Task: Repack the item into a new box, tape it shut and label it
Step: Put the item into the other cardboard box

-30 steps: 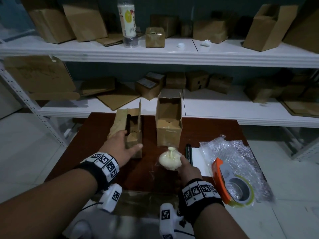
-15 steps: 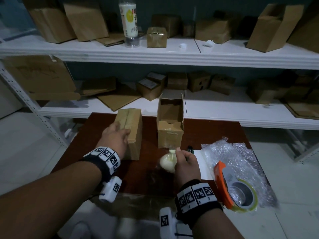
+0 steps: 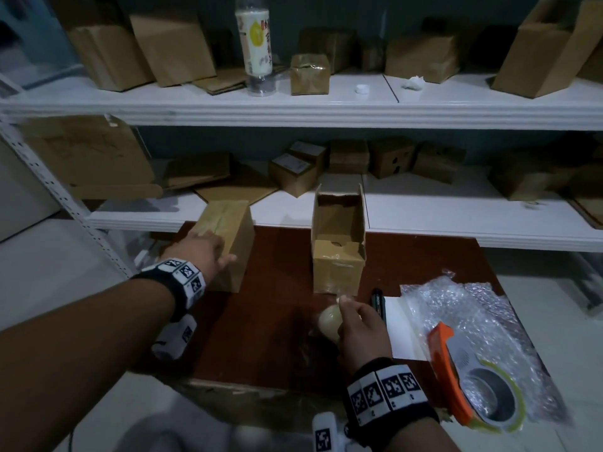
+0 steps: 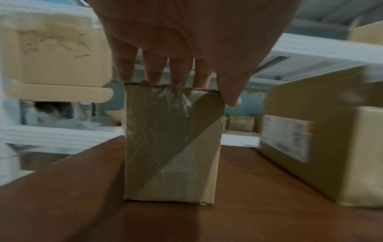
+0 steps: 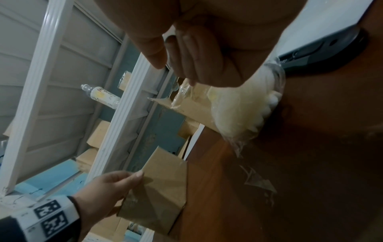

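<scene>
A small closed cardboard box (image 3: 236, 236) (image 4: 172, 147) (image 5: 161, 196) with taped seams stands at the table's left. My left hand (image 3: 202, 252) (image 4: 186, 49) (image 5: 107, 188) grips its top, fingers over the far edge and thumb on the near corner. An open-topped box (image 3: 337, 265) (image 4: 331, 147) (image 5: 196, 104) stands mid-table, a printed label on its side. In front of it my right hand (image 3: 359, 324) (image 5: 196, 54) holds a cream, rounded item (image 3: 329, 321) (image 5: 238, 111) in a clear plastic bag, pinching the bag near its neck.
Right of my right hand lie a black marker (image 3: 378, 301), a white label sheet (image 3: 399, 327), bubble wrap (image 3: 473, 308) and an orange tape dispenser (image 3: 456, 363). White shelves (image 3: 326, 106) behind the brown table (image 3: 277, 321) carry several cardboard boxes and a bottle (image 3: 257, 44).
The left box's flaps stood open a second ago; now it is closed and sits further left under my left hand. My right hand has closed round the bagged item.
</scene>
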The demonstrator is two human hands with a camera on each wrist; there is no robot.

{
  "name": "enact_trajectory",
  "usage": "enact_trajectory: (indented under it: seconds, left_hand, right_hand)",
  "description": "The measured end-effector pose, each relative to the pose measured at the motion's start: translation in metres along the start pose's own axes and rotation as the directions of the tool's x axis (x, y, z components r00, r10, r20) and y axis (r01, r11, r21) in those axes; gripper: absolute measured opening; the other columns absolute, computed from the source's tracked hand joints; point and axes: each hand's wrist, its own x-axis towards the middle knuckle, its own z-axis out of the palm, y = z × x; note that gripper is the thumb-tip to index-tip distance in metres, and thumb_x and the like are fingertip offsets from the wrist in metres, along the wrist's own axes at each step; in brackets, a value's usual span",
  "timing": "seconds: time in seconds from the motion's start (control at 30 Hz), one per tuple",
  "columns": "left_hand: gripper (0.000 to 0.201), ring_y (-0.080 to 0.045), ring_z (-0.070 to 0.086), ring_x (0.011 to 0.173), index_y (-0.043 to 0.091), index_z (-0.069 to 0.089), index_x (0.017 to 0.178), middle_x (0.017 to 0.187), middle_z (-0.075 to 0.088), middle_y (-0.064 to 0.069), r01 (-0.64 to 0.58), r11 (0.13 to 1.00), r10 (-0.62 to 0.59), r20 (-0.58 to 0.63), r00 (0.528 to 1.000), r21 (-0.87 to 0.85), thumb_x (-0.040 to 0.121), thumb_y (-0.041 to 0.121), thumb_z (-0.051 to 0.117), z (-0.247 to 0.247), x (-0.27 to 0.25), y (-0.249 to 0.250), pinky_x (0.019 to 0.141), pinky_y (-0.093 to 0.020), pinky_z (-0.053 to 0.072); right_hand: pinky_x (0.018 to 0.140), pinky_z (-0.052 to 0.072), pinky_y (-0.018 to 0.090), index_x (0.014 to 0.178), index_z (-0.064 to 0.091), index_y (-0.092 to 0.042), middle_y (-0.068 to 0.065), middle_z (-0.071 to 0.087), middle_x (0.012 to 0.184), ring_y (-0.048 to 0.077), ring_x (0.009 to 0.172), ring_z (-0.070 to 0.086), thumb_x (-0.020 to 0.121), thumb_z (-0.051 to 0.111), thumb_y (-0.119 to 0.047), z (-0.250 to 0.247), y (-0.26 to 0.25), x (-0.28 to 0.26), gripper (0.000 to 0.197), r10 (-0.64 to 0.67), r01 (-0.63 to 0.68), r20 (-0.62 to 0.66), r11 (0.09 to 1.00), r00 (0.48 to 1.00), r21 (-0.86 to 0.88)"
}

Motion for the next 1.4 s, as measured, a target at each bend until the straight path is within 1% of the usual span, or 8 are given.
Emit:
enact_trajectory:
  seconds: [0.23, 0.4, 0.53, 0.73, 0.87, 0.97, 1.23, 1.4]
  left_hand:
    - [0.057, -0.033, 0.055, 0.117, 0.024, 0.047, 0.133, 0.135, 0.052, -0.012, 0.063, 0.996, -0.064, -0.009, 0.998, -0.068, 0.088, 0.058, 0.058, -0.008, 0.035, -0.016, 0.101, -0.052, 0.045]
    - [0.079, -0.035, 0.034, 0.142, 0.013, 0.041, 0.14, 0.148, 0.045, -0.014, 0.066, 0.997, -0.07, -0.191, 0.979, -0.025, 0.086, 0.071, 0.05, -0.021, 0.02, 0.009, 0.115, -0.067, 0.012]
    - [0.078, -0.032, 0.046, 0.133, 0.012, 0.04, 0.143, 0.146, 0.048, -0.013, -0.248, 0.929, 0.106, -0.444, 0.889, -0.274, 0.088, 0.065, 0.052, -0.036, -0.02, 0.065, 0.11, -0.047, 0.037]
    - [0.082, -0.025, 0.059, 0.12, 0.023, 0.043, 0.142, 0.136, 0.06, -0.004, -0.098, 0.687, 0.078, -0.061, 0.995, -0.72, 0.077, 0.067, 0.068, -0.015, -0.032, 0.147, 0.1, -0.037, 0.046]
    - [0.035, -0.025, 0.065, 0.103, 0.022, 0.055, 0.125, 0.117, 0.07, -0.003, -0.125, 0.776, 0.061, -0.124, 0.99, -0.618, 0.094, 0.038, 0.061, -0.001, -0.025, 0.156, 0.085, -0.03, 0.047]
    - [0.016, -0.032, 0.068, 0.088, 0.024, 0.057, 0.111, 0.102, 0.07, -0.008, -0.103, 0.78, 0.008, -0.155, 0.988, -0.617, 0.097, 0.031, 0.052, 0.004, -0.012, 0.141, 0.084, -0.042, 0.058]
    - [0.012, -0.035, 0.065, 0.083, 0.025, 0.059, 0.099, 0.098, 0.064, -0.01, -0.046, 0.641, -0.116, -0.156, 0.981, -0.766, 0.101, 0.016, 0.051, 0.003, -0.019, 0.073, 0.067, -0.053, 0.061]
    - [0.017, -0.029, 0.062, 0.091, 0.021, 0.062, 0.104, 0.104, 0.063, -0.007, -0.038, 0.576, -0.098, -0.115, 0.989, -0.816, 0.102, 0.01, 0.049, 0.01, -0.04, 0.033, 0.071, -0.048, 0.06]
  right_hand:
    - [0.087, 0.056, 0.051, 0.092, 0.068, -0.02, 0.008, 0.068, 0.08, 0.029, 0.083, 0.067, 0.095, 0.061, -0.044, -0.001, -0.002, 0.008, 0.026, -0.019, 0.019, -0.012, 1.0, 1.0, 0.001]
    - [0.077, 0.053, 0.043, 0.092, 0.069, -0.019, 0.007, 0.066, 0.075, 0.026, 0.075, 0.064, 0.097, 0.06, -0.041, -0.009, -0.005, 0.015, 0.024, -0.027, 0.028, -0.015, 0.999, 1.0, 0.032]
    - [0.065, 0.046, 0.036, 0.088, 0.069, -0.018, 0.003, 0.06, 0.066, 0.023, 0.063, 0.056, 0.097, 0.06, -0.038, -0.016, -0.003, 0.018, 0.024, -0.008, 0.01, -0.027, 0.994, 1.0, 0.109]
    - [0.069, 0.048, 0.042, 0.076, 0.068, -0.025, -0.006, 0.059, 0.056, 0.024, 0.065, 0.058, 0.079, 0.062, -0.057, -0.018, 0.001, 0.013, 0.033, -0.044, 0.054, -0.079, 0.99, 0.996, 0.129]
    - [0.086, 0.056, 0.054, 0.078, 0.068, -0.025, 0.0, 0.068, 0.074, 0.031, 0.082, 0.067, 0.075, 0.061, -0.059, -0.028, 0.001, 0.013, 0.034, -0.074, 0.08, -0.056, 0.99, 0.996, 0.114]
    - [0.089, 0.056, 0.055, 0.085, 0.066, -0.03, 0.002, 0.072, 0.092, 0.032, 0.095, 0.07, 0.072, 0.062, -0.061, -0.036, 0.0, 0.014, 0.034, -0.042, 0.048, -0.043, 0.991, 0.998, 0.127]
    - [0.071, 0.05, 0.044, 0.074, 0.062, -0.017, 0.004, 0.057, 0.063, 0.027, 0.067, 0.057, 0.096, 0.059, -0.039, -0.037, -0.007, 0.008, 0.032, -0.059, 0.06, -0.025, 0.998, 0.998, 0.028]
    - [0.083, 0.056, 0.042, 0.082, 0.065, -0.023, 0.002, 0.068, 0.081, 0.024, 0.083, 0.066, 0.097, 0.058, -0.039, -0.03, -0.005, -0.001, 0.023, -0.055, 0.059, 0.041, 0.993, 0.998, -0.099]
